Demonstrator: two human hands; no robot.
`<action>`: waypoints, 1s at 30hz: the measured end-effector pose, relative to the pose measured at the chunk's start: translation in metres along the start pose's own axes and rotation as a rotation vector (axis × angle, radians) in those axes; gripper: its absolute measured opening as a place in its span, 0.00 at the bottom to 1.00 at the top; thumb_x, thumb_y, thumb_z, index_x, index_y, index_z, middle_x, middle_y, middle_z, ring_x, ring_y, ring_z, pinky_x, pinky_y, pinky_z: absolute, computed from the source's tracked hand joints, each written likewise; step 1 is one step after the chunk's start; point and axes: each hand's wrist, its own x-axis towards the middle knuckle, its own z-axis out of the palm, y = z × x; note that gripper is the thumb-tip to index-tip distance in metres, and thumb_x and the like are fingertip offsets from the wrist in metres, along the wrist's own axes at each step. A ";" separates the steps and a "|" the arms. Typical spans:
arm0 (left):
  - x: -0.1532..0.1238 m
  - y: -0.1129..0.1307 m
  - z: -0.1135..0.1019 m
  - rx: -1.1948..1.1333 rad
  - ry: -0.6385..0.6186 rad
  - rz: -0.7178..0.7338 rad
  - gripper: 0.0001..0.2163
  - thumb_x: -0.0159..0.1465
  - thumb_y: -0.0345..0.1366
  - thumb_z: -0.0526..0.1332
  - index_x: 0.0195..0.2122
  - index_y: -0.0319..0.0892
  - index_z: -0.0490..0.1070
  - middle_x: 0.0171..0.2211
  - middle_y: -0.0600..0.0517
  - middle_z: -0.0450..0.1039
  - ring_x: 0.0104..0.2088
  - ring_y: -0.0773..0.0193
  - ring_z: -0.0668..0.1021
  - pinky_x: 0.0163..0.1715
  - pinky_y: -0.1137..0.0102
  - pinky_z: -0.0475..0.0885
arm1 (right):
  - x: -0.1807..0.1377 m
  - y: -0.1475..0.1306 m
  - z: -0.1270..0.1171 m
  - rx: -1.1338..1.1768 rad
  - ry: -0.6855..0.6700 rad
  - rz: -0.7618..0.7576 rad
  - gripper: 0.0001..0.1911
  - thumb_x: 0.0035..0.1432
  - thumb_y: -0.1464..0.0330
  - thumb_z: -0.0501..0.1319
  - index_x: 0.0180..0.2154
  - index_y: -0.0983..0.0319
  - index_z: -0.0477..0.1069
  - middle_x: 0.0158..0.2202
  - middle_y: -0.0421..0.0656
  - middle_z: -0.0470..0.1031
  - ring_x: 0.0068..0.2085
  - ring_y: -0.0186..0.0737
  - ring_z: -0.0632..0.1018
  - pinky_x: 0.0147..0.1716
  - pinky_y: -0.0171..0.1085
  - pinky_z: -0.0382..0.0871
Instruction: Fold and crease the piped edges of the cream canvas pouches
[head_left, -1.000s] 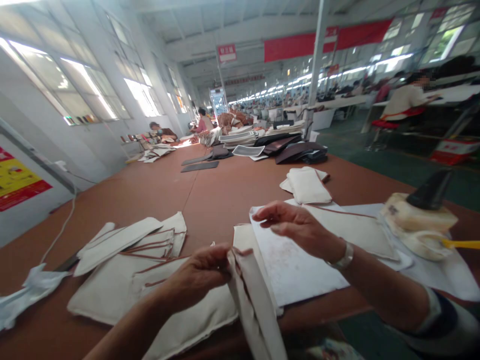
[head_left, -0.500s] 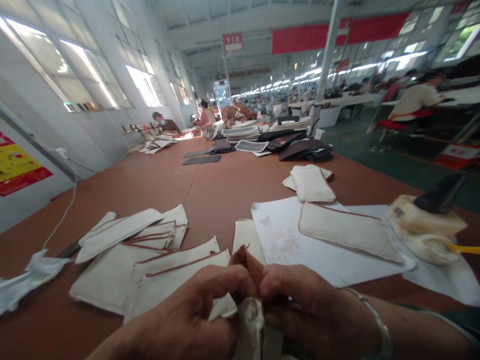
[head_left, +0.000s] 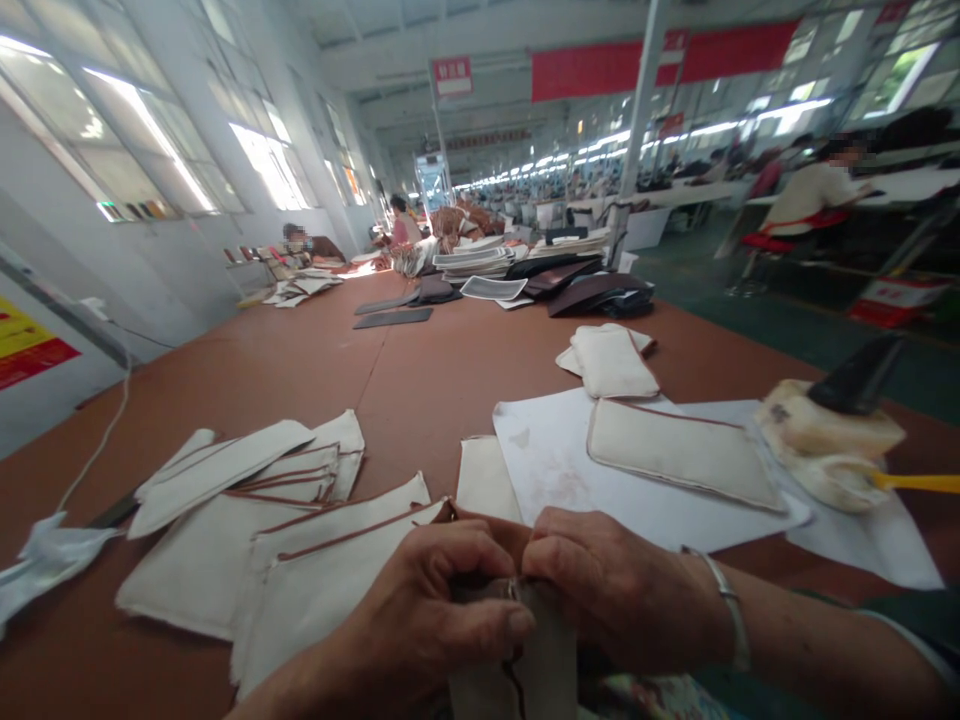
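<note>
Close in front of me, my left hand point(head_left: 442, 600) and my right hand point(head_left: 619, 585) meet on a cream pouch-like piece point(head_left: 553, 655) with brown edging. Both pinch its upper edge; the left thumb lies across its near face. Part of the piece is hidden behind my fingers. A strip of brown material point(head_left: 510, 535) shows just beyond the fingertips. To the left of my hands lies an overlapping pile of similar cream pieces point(head_left: 330, 580) with brown edges. Another cream piece point(head_left: 487, 475) lies flat right behind my hands.
White paper sheets point(head_left: 551, 455) lie to the right, with a cream piece point(head_left: 682, 455) on them. Beside it stand a stained pale block point(head_left: 832, 420) with a black object and a small dish with a yellow handle point(head_left: 919, 483). Dark pieces point(head_left: 600, 290) are stacked farther back.
The held piece has turned so more of its cream face shows. My left thumb has come over its front, and my right fingers have curled over the top edge. The view has shifted slightly.
</note>
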 end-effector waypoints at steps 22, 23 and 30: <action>0.005 0.004 0.010 0.300 0.084 -0.007 0.10 0.61 0.36 0.63 0.26 0.37 0.75 0.22 0.54 0.68 0.23 0.71 0.66 0.23 0.76 0.62 | -0.002 -0.019 -0.004 -0.224 0.129 -0.029 0.06 0.65 0.76 0.53 0.40 0.62 0.67 0.32 0.47 0.72 0.33 0.43 0.70 0.31 0.40 0.66; 0.005 0.005 0.011 0.346 0.088 0.015 0.09 0.61 0.36 0.63 0.26 0.37 0.75 0.23 0.53 0.68 0.23 0.70 0.67 0.23 0.76 0.62 | -0.001 -0.021 -0.002 -0.215 0.118 -0.003 0.07 0.65 0.76 0.52 0.38 0.62 0.66 0.31 0.47 0.71 0.33 0.43 0.70 0.31 0.39 0.66; 0.004 0.009 0.014 0.450 0.083 -0.035 0.07 0.59 0.32 0.62 0.24 0.38 0.73 0.21 0.53 0.68 0.22 0.70 0.67 0.21 0.77 0.60 | 0.014 0.017 -0.013 0.349 0.149 0.400 0.04 0.58 0.74 0.52 0.31 0.62 0.63 0.29 0.41 0.70 0.27 0.36 0.74 0.26 0.34 0.68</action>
